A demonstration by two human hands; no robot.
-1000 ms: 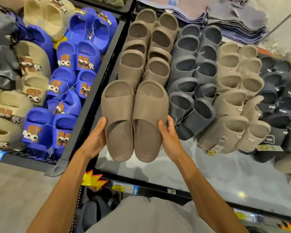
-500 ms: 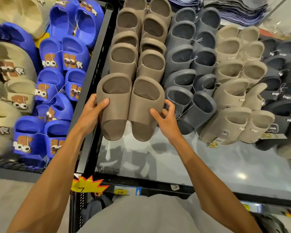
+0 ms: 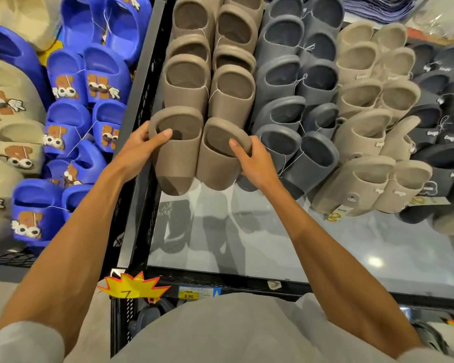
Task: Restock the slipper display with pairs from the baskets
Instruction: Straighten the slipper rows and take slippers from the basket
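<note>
Left grip (image 3: 139,149): closed on the outer side of the left slipper. I see the thumb hooked into its opening.
Right grip (image 3: 257,163): holding the right slipper's rim, thumb over the lip.
Taupe pair (image 3: 210,163): between both grips, side by side, toes pointing down toward me.
Taupe row (image 3: 186,82): straight beyond the grips, its nearest pair touching the held one.
Grey row (image 3: 294,106): just right of the right grip.
Beige row (image 3: 364,100): further right, well apart.
Basket wall (image 3: 142,100): black, just beyond the left grip.
Blue slippers (image 3: 89,82): left of that wall.
Glass shelf (image 3: 247,231): under the grips — reflective.
Price tag (image 3: 188,296): nearer me, reads 8.90.
</note>
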